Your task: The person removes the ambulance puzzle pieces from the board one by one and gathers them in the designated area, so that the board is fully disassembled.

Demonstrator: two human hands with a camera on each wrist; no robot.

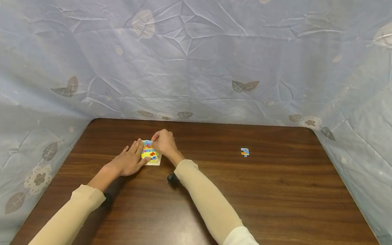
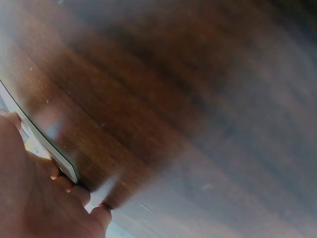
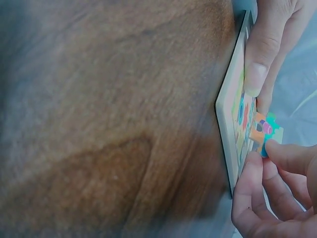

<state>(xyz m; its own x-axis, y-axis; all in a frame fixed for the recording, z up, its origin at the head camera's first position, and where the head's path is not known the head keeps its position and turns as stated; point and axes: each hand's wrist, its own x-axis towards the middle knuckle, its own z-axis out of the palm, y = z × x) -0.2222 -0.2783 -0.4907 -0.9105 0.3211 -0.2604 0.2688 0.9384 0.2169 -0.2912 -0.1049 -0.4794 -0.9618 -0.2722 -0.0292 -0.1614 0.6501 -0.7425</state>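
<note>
A small colourful puzzle board (image 1: pixel 153 158) lies on the dark wooden table (image 1: pixel 245 202), left of centre. My left hand (image 1: pixel 135 157) rests flat on the board's left side with straight fingers; in the right wrist view one of its fingers (image 3: pixel 261 54) presses on the board (image 3: pixel 232 124). My right hand (image 1: pixel 158 142) is at the board's far edge and pinches a small orange and teal puzzle piece (image 3: pixel 265 130) between thumb and fingertips, right over the board's picture. The left wrist view shows only the left hand (image 2: pixel 44 198) against the board's edge (image 2: pixel 47 146).
A single loose puzzle piece (image 1: pixel 244 151), blue with some orange, lies on the table well to the right of the hands. Pale blue leaf-print cloth (image 1: pixel 200 62) hangs behind and at both sides of the table. Black wrist-worn devices (image 1: pixel 172 179) sit under the forearms.
</note>
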